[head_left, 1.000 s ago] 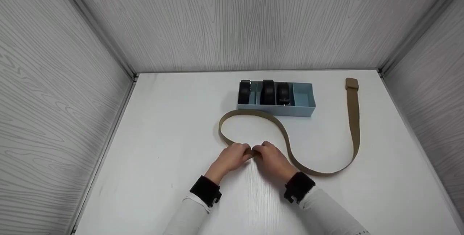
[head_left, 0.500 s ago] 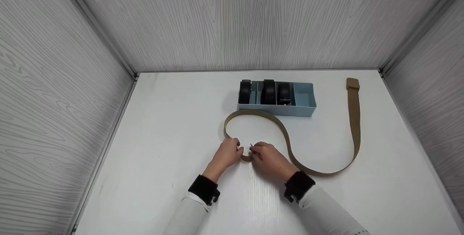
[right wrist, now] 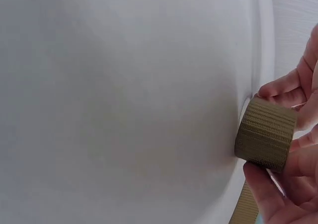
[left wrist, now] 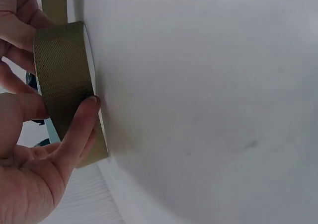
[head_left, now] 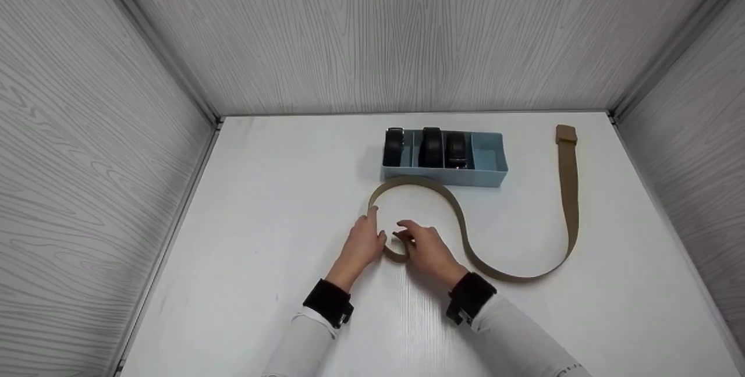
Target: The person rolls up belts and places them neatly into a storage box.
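Two hands at work on an olive-tan webbing belt [head_left: 567,202], stood on edge across a white tabletop [head_left: 262,237] inside a grey wood-grain enclosure [head_left: 372,34]. Right hand [head_left: 428,249] pinching the belt's near end, already curled into a small tight coil [right wrist: 266,134] between thumb and fingertips (the wrist view shows the ribbed weave wrapped around once, fingers closed snugly about it). Left hand [head_left: 364,240] set against the outside of the strap just left of that coil, thumb [left wrist: 82,122] laid flat across the webbing and fingers behind it, holding the strap lightly rather than clamping it. From the hands, belt running up in a rounded loop toward a pale blue divided box [head_left: 486,176], touching or nearly touching its front wall, then sweeping down and right in a wide curve near the table's front, and climbing again to end at a tan buckle tip [head_left: 565,133] by the far right corner. Inside the box, three dark rolled belts [head_left: 430,147] upright in the left three compartments, rightmost compartment [head_left: 486,153] showing only its blue floor. Black wrist straps [head_left: 329,302] and white sleeves [head_left: 512,339] at the lower edge of the head view.
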Demonstrator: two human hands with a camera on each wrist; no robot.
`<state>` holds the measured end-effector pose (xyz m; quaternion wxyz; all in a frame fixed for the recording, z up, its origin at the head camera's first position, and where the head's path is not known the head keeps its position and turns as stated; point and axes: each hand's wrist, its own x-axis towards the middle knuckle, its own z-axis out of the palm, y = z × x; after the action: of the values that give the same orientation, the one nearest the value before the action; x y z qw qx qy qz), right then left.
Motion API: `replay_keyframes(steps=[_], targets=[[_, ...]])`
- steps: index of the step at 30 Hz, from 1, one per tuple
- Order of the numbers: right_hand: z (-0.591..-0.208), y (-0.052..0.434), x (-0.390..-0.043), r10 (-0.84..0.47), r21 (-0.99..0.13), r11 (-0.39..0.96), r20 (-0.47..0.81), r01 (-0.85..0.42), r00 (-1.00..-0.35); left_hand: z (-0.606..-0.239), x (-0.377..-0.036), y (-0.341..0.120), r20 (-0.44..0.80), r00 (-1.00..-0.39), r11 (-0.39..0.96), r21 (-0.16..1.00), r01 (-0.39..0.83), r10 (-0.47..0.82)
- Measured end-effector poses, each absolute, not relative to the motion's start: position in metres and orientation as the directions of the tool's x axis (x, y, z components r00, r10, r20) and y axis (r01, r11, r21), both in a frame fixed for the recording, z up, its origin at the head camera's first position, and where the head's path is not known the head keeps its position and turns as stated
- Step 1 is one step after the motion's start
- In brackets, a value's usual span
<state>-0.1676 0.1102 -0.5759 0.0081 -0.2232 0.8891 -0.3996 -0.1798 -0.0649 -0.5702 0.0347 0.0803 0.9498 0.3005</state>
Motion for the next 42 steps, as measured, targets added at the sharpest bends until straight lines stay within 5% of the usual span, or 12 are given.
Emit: replay_keyframes(steps=[14,23,30,42], targets=[[-0.573,0.101,-0.175,-0.334,-0.568,0.704,0.264,-0.426,-0.905,-0.560,-0.185,-0.068,-0.077,-0.905,0.772,0.556,0.309,0.418],[-0.574,0.103,-0.173,-0.296,-0.615,0.708,0.187,-0.347,-0.937,-0.565,-0.186,-0.066,0.035,-0.927,0.858,0.368,0.359,0.373],[-0.569,0.108,-0.173,-0.292,-0.670,0.694,0.076,-0.265,-0.954,-0.566,-0.186,-0.067,0.047,-0.942,0.867,0.379,0.325,0.332],[-0.570,0.105,-0.184,-0.346,-0.580,0.724,0.161,-0.373,-0.924,-0.567,-0.189,-0.068,0.071,-0.929,0.846,0.393,0.360,0.362]])
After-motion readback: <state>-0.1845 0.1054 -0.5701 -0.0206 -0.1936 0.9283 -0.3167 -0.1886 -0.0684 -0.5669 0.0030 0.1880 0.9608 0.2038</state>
